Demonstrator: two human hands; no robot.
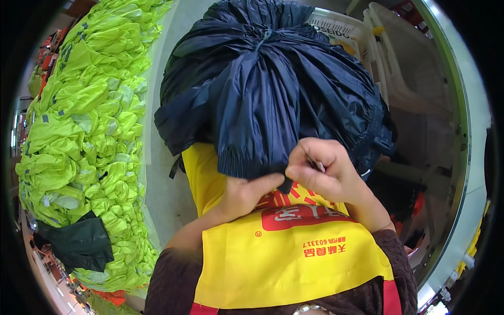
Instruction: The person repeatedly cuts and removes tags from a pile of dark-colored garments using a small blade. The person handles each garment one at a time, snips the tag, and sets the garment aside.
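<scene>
Hands (pixel 247 194) (pixel 323 170) pinching navy jacket (pixel 273 89) hem, vests (pixel 89 131) crowding left

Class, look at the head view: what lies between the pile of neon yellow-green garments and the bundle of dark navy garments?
In the head view, a bare strip of pale grey surface separates the neon pile from the navy bundle.

Left arm: comes up from the bottom edge in a dark brown sleeve, bare near the wrist
Left hand (pixel 244 194): palm up, thumb stretched out to the right
Right arm: comes up from the lower right, bent in toward the middle
Right hand (pixel 323 170): fingers curled in tight, pinching, thumb tip close to the left thumb
</scene>
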